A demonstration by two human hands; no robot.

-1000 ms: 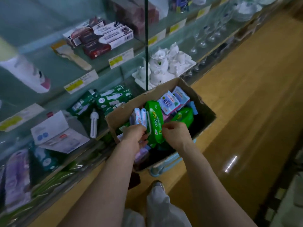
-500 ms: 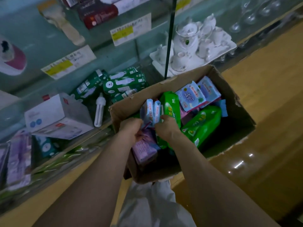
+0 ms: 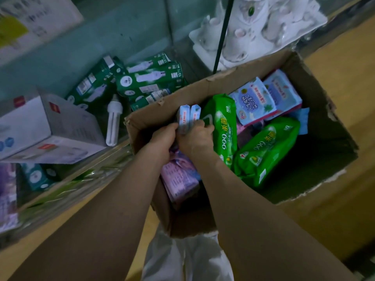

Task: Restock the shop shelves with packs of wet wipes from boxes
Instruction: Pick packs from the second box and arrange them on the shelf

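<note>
The glass shelves (image 3: 125, 33) fill the left and top of the view, blurred and dim, with their upper levels cut off. The open cardboard box (image 3: 176, 98) stands against them on the wooden floor (image 3: 345, 67). The person's forearms hide its near left corner, and its right half lies in deep shadow.

On the shelf a white carton (image 3: 46, 126) runs out of the left edge. A white tea set (image 3: 253, 27) is cropped at the top. Green lamp boxes (image 3: 150, 80) lie in a heap, with a loose white lamp (image 3: 113, 120) beside them.

Inside the box, two green wipe packs (image 3: 263, 153) take up the middle, one upright and one slanting. Light blue packs (image 3: 253, 100) lean at the far side. A pink pack (image 3: 180, 177) shows partly under the wrists.

The left hand (image 3: 162, 138) and right hand (image 3: 196, 138) meet at the box's far left corner. Their fingers are clamped on two slim blue packs (image 3: 187, 116) standing side by side. The fingertips are hidden behind the packs, whose print is too small to read.
</note>
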